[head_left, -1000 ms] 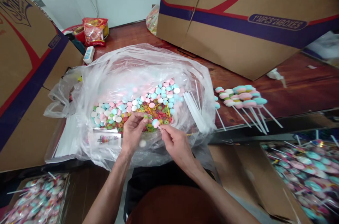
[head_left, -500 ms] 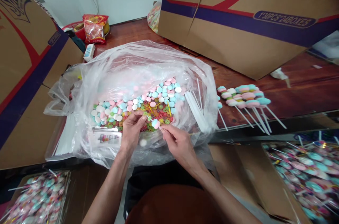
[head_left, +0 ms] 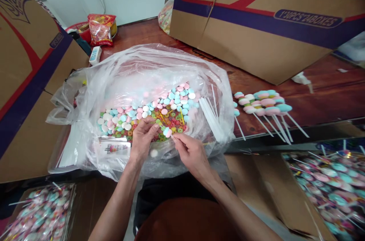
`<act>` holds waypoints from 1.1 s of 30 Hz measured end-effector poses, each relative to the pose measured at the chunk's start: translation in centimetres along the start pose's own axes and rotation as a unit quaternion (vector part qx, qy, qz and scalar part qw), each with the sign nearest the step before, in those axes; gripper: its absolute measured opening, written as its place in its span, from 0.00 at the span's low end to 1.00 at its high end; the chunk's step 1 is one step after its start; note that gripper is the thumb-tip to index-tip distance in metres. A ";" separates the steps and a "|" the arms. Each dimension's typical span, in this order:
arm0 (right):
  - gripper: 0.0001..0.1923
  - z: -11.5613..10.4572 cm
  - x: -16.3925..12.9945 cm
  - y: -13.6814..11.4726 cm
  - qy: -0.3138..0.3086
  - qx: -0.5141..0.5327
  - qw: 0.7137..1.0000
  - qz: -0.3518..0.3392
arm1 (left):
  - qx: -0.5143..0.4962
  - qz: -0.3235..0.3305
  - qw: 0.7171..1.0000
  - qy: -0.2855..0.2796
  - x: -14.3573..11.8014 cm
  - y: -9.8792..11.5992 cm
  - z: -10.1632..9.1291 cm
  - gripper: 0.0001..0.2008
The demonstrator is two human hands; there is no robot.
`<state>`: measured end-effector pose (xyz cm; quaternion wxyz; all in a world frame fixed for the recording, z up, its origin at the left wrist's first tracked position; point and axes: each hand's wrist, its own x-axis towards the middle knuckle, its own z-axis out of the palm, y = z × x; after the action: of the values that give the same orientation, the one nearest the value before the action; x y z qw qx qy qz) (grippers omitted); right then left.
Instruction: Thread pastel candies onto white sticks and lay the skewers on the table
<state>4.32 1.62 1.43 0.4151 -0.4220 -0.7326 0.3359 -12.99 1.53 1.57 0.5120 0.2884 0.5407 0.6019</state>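
Observation:
Over the candy pile, my right hand [head_left: 191, 153] pinches the white stick of a candy skewer. A pink-and-blue marshmallow [head_left: 167, 132] is on that stick, just beyond the fingertips, with a green piece beside it. My left hand [head_left: 143, 136] is closed at the skewer's far end, its thumb and finger against a green gummy ring [head_left: 158, 122]. Below both hands lie loose gummy rings [head_left: 171, 121] in several colours. Pastel marshmallow discs [head_left: 139, 111] are heaped behind them, all inside a clear plastic bag [head_left: 119, 62].
Bare white sticks [head_left: 210, 119] lie at the bag's right side. Finished candy skewers [head_left: 266, 103] rest on the wooden table [head_left: 322, 100]. Large cartons stand left [head_left: 25, 62] and back right [head_left: 242, 24]. Lower boxes hold wrapped skewers [head_left: 333, 187] and more skewers [head_left: 42, 214].
The skewer's candies have shifted slightly between my hands, and the green ring shows more clearly at my left fingertips. Both hands stay almost in place.

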 end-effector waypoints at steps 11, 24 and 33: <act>0.12 0.2 -0.1 0.3 0.035 0.003 0.999 0.016 | 0.103 0.016 0.994 -0.029 0.0 1.0 0.1 0.18; 0.11 -0.3 -0.5 1.5 0.080 0.055 0.992 0.085 | 0.558 0.250 0.791 0.011 5.3 0.2 3.5 0.13; 0.12 -0.3 -0.5 1.6 0.083 0.048 0.992 0.087 | 0.424 0.235 0.875 -0.010 6.4 0.9 3.3 0.10</act>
<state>5.30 1.90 0.09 0.4634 -0.4903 -0.6388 0.3698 -12.28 8.70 1.90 0.1891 0.6023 0.6550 0.4151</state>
